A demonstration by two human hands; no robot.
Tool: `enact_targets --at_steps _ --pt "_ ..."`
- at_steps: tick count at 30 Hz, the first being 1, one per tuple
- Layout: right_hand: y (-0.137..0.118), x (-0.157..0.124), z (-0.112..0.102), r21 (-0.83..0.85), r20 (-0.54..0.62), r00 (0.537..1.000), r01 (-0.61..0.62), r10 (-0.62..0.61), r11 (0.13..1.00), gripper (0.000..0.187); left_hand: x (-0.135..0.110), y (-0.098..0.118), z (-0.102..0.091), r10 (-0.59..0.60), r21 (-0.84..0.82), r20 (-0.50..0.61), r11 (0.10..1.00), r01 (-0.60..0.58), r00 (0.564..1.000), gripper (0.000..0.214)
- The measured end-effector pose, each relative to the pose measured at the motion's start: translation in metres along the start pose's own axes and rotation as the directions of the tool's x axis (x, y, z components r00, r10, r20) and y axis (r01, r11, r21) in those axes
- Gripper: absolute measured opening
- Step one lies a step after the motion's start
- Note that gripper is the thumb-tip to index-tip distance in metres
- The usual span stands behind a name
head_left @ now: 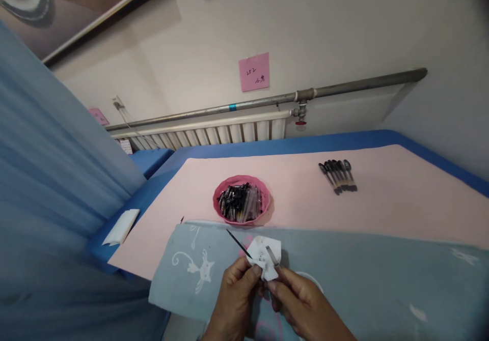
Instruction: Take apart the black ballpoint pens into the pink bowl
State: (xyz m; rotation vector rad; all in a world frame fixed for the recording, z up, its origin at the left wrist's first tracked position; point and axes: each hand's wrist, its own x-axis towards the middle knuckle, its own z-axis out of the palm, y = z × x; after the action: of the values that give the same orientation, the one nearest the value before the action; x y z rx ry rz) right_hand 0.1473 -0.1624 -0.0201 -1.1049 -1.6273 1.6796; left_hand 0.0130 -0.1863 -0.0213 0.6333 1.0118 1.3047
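Observation:
Over the grey-blue cloth, my left hand (240, 292) is closed on a crumpled white tissue (267, 249). A thin dark pen refill (237, 242) sticks out to the upper left from the same fingers. My right hand (298, 297) pinches a clear pen barrel (272, 255), which lies slantwise across the tissue. Both hands' fingertips nearly meet, and the lower ends of the refill and barrel are hidden by them. Just beyond stands a pink scalloped basket (219, 214) filled with black and clear pen parts (239, 201).
Several capped black pens (339, 175) lie in a row on the pink sheet (298, 188) at the right. A folded white paper (121, 227) rests on the blue edge at left, beside a blue curtain (57, 178). A radiator (214, 135) and pipe (183, 117) run behind.

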Motion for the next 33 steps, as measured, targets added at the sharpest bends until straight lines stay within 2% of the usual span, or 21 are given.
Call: enact_targets --at_steps 5,8,10,13,15,17,19,22,25,27,29,31,33 --pt "0.003 0.001 0.003 -0.179 -0.078 0.997 0.004 -0.019 0.984 0.016 0.007 0.003 -0.002 0.013 -0.056 -0.094 0.998 -0.018 0.995 0.022" --pt "0.004 -0.003 0.004 -0.331 -0.113 0.991 0.033 -0.074 0.943 0.022 0.012 0.011 -0.009 0.044 -0.084 -0.163 0.995 -0.058 0.986 0.022" --pt "0.004 -0.007 0.004 -0.336 -0.091 0.992 0.051 -0.086 0.941 0.027 0.013 0.017 -0.014 0.063 -0.101 -0.207 0.991 -0.086 0.976 0.023" --pt "0.004 -0.011 0.004 -0.157 -0.050 0.999 -0.006 -0.002 0.988 0.029 0.014 0.023 -0.017 0.072 -0.111 -0.222 0.989 -0.098 0.972 0.023" --pt "0.001 -0.012 0.002 0.033 -0.004 0.993 -0.118 0.118 0.992 0.027 0.013 0.024 -0.017 0.073 -0.120 -0.209 0.988 -0.099 0.975 0.022" --pt "-0.005 -0.013 0.000 0.215 0.092 0.962 -0.272 0.258 0.938 0.024 0.012 0.024 -0.016 0.074 -0.135 -0.204 0.985 -0.103 0.976 0.022" --pt "-0.012 -0.014 -0.004 0.345 0.204 0.916 -0.396 0.344 0.851 0.023 0.011 0.025 -0.014 0.082 -0.158 -0.213 0.980 -0.117 0.974 0.023" --pt "-0.017 -0.013 -0.009 0.438 0.299 0.889 -0.451 0.347 0.778 0.024 0.011 0.027 -0.014 0.099 -0.175 -0.220 0.975 -0.139 0.971 0.025" --pt "-0.009 -0.011 -0.009 0.431 0.347 0.874 -0.471 0.340 0.770 0.024 0.011 0.029 -0.016 0.115 -0.138 -0.239 0.979 -0.151 0.964 0.026" --pt "0.000 -0.009 -0.006 0.381 0.311 0.887 -0.446 0.342 0.810 0.023 0.012 0.030 -0.018 0.127 -0.098 -0.262 0.983 -0.158 0.957 0.026" --pt "0.007 -0.007 -0.004 0.261 0.174 0.942 -0.326 0.288 0.909 0.024 0.013 0.030 -0.019 0.135 -0.072 -0.274 0.984 -0.160 0.952 0.028" --pt "0.009 -0.007 -0.003 0.019 -0.003 0.991 -0.133 0.134 0.991 0.025 0.014 0.028 -0.020 0.130 -0.059 -0.284 0.987 -0.152 0.950 0.030" --pt "0.009 -0.009 -0.003 -0.264 -0.112 0.993 0.014 -0.045 0.964 0.026 0.014 0.026 -0.021 0.115 -0.047 -0.306 0.990 -0.136 0.945 0.031"
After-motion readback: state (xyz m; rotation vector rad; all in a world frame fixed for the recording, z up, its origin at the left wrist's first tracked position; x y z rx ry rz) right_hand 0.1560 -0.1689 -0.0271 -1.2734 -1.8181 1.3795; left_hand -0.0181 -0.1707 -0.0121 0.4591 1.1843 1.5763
